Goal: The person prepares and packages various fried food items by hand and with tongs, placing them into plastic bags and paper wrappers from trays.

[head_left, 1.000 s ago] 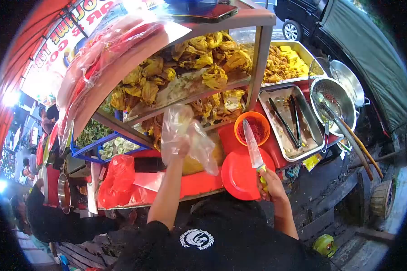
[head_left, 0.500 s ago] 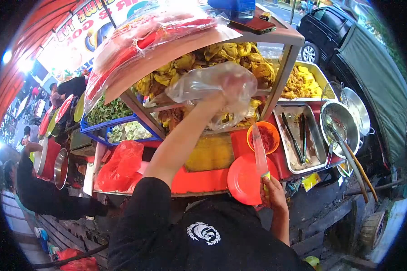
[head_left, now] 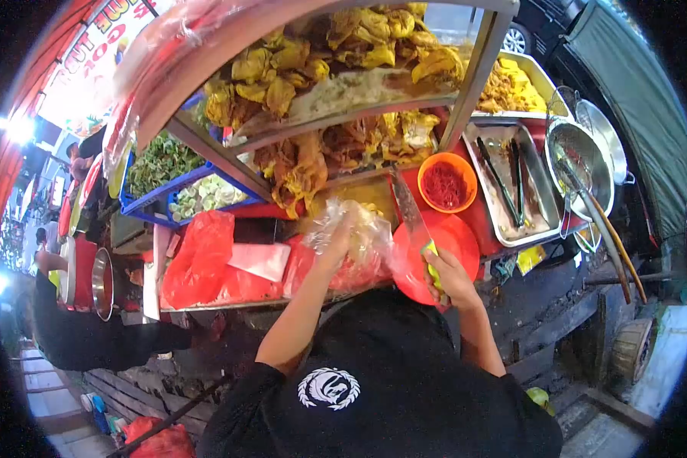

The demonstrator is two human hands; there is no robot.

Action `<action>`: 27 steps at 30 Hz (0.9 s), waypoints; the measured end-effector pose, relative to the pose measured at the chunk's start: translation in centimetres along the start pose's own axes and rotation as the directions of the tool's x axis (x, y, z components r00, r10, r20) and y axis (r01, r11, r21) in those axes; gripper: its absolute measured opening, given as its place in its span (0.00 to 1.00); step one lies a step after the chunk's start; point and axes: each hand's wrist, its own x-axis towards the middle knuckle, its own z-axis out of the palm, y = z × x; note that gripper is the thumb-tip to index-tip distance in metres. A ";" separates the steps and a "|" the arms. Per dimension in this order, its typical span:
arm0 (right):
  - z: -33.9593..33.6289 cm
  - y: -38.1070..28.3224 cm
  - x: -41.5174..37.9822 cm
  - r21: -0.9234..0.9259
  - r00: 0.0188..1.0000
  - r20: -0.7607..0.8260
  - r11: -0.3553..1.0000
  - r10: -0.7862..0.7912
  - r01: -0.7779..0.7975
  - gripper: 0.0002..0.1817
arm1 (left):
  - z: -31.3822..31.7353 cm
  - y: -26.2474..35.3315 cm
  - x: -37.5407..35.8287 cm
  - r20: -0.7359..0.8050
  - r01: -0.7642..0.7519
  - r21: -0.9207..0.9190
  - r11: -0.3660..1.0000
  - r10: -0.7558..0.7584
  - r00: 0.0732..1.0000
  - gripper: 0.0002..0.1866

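Observation:
My left hand [head_left: 342, 233] is closed on a clear plastic bag [head_left: 370, 237], low over the front of the wooden chopping board [head_left: 379, 192]. A bit of something yellow shows by the bag, but its crumpled film hides what may be inside. In my right hand [head_left: 452, 276] is a knife [head_left: 410, 206] gripped by its yellow-green handle, blade pointing away from me. The blade passes over the edge of a red plate [head_left: 462, 237]. Just beyond stands an orange bowl [head_left: 446, 182] with red shreds or sauce in it.
A glass-sided case holds yellow chicken pieces [head_left: 282, 65] on two levels. Blue crates [head_left: 154, 200] of greens and sliced cucumber stand left, near a red plastic bag [head_left: 198, 259]. To the right are a metal tray [head_left: 504, 179] with tongs and a strainer [head_left: 580, 164]. Another person's dark sleeve [head_left: 76, 328] is far left.
My left hand came down and back from the case's upper shelf to the board, bringing the plastic bag. The knife stays in my right hand, its blade now tilted further left. The view dipped.

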 end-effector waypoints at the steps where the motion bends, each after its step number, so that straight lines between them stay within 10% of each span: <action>1: 0.2 0.4 0.4 -0.001 1.000 0.003 1.000 0.014 -0.014 0.13 | 0.1 -2.3 0.7 -0.073 -0.095 0.279 0.956 0.119 0.990 0.24; 2: 0.3 0.8 0.9 -0.061 1.000 0.017 0.998 0.007 -0.006 0.13 | -0.4 -1.0 0.1 -0.091 -0.278 0.604 0.747 0.411 0.907 0.22; 5: 1.7 0.5 0.8 -0.106 0.998 0.037 0.993 0.047 -0.043 0.13 | -2.7 1.6 -3.0 -0.102 -0.477 0.412 0.776 0.560 0.822 0.19; 14: 3.4 1.8 0.9 -0.458 1.000 0.027 0.889 -0.001 0.013 0.18 | -8.9 1.6 -4.1 0.189 -0.585 0.339 0.737 0.555 0.810 0.20; 21: 3.5 3.3 2.1 -0.724 0.982 0.069 0.669 -0.173 0.169 0.22 | -6.6 0.7 0.1 0.504 -0.556 0.829 0.062 0.349 0.790 0.22; 23: 4.5 3.6 2.0 -0.777 0.950 0.103 0.573 -0.293 0.261 0.19 | -6.8 0.3 -0.9 0.121 -0.676 0.656 0.337 0.836 0.535 0.21; 24: 5.0 3.1 1.7 -0.769 0.957 0.103 0.589 -0.270 0.249 0.19 | -6.9 0.2 -0.8 0.127 -0.680 0.653 0.334 0.837 0.533 0.21; 27: 6.1 2.9 1.7 -0.820 0.958 0.038 0.539 -0.283 0.192 0.21 | -7.1 -1.5 0.6 0.097 -0.332 0.009 0.943 0.330 0.939 0.19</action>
